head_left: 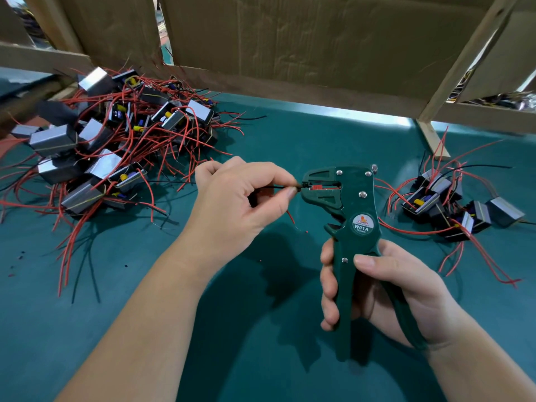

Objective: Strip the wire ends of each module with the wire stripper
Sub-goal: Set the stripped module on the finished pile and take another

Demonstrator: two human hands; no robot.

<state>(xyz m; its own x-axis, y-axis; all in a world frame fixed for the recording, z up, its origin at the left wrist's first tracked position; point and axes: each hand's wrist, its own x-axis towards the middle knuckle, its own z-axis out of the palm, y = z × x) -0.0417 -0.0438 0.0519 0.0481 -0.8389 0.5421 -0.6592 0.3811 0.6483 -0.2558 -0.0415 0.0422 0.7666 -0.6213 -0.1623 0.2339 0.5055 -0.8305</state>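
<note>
- left hand (237,198): thumb and forefinger pinched on a thin black wire (278,187); other fingers curled in. whether the palm encloses anything else cannot be told.
- black wire: runs level from the pinch into the nose of the wire stripper (348,204), its end between the jaws.
- wire stripper: green, held upright above the mat, head pointing towards the left hand.
- right hand (385,288): wrapped round the stripper handles, fingers curled on the front handle, thumb laid across the side, rear handle against the palm.
- red wire (291,217): hangs loose just below the left thumb.
- unsorted pile of modules (95,146): far left on the green mat (261,329), red and black leads tangled.
- smaller group of modules (452,204): right of the stripper, well apart from the pile.
- insulation scraps (307,231): small red bits on the mat near the hands.
- cardboard panels (290,39) in a wooden frame (464,53) stand behind.
</note>
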